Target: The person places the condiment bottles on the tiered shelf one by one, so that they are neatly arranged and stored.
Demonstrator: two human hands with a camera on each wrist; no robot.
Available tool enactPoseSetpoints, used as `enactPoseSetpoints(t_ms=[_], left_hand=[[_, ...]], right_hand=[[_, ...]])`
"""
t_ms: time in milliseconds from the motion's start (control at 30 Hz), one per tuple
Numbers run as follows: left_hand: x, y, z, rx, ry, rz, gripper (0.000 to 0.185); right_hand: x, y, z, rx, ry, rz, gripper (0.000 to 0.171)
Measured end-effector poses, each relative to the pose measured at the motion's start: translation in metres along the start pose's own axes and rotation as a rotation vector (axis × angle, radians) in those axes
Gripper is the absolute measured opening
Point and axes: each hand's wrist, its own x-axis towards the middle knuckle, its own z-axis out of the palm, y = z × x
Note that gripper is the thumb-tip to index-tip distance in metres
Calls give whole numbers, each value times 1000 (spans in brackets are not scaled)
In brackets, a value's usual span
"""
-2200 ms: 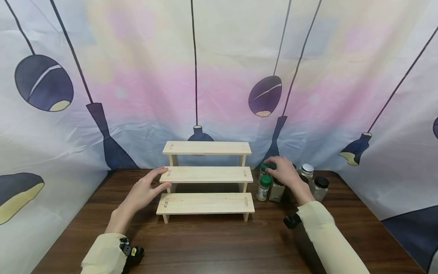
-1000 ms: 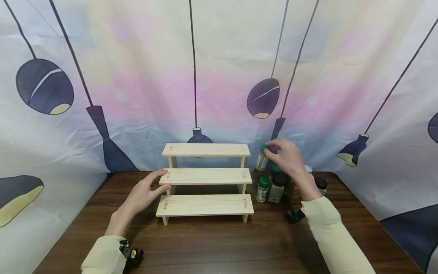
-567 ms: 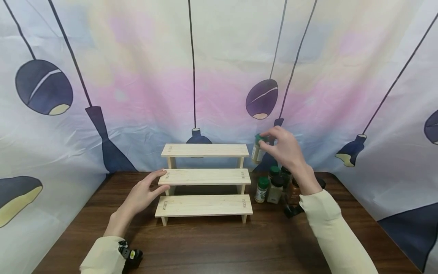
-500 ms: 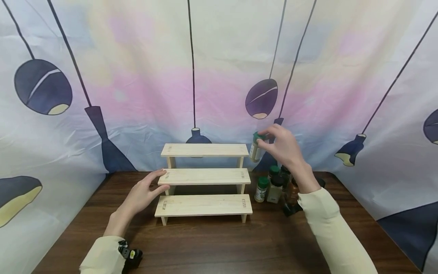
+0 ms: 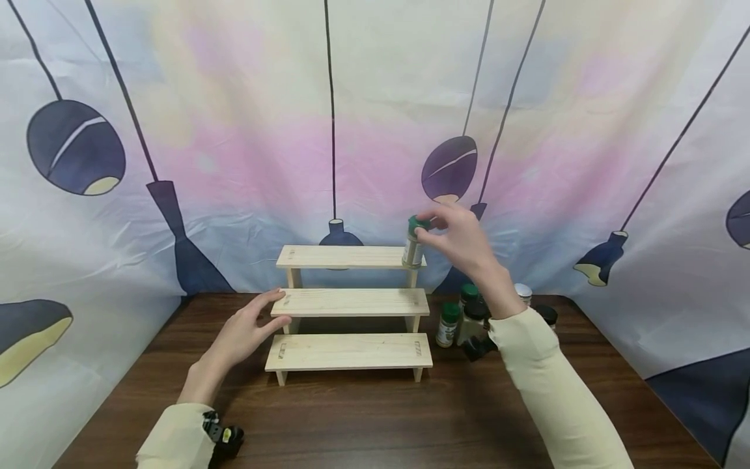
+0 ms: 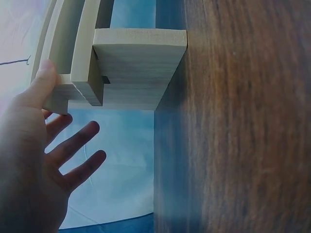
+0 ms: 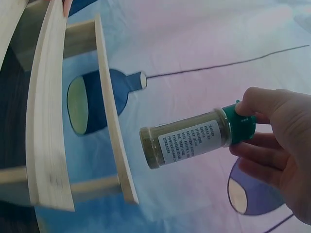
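My right hand (image 5: 459,238) pinches a spice jar (image 7: 187,138) by its green lid, thumb on one side and fingers on the other. The clear jar holds greenish-brown powder and has a white printed label. In the head view its base overlaps the right end of the top step; the right wrist view shows a gap between base and board. A pale three-step wooden rack (image 5: 349,352) stands on the table. My left hand (image 5: 240,335) holds the left end of its middle step between thumb and index finger, while the other fingers (image 6: 80,170) stretch out loosely.
To the right of the rack, a green-lidded jar (image 5: 448,324) stands in a cluster with several other jars, partly hidden by my right forearm. A white-lidded jar (image 5: 523,293) and a black-lidded one (image 5: 547,315) are farther right. A patterned cloth (image 5: 375,130) hangs behind the table.
My right hand has lifted the green-lidded spice jar from the cluster and carried it up and left to the top step's right end. The left hand stays on the rack.
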Motion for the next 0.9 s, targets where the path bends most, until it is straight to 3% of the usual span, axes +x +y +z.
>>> enactPoseSetpoints(t_ms=[233, 900], left_hand=[[-1, -1, -1, -15, 0, -2, 67], [0, 0, 0, -25, 7, 5, 68]], right_hand=[[14, -14, 13, 86, -7, -41, 18], [44, -47, 55, 49, -115, -47, 19]])
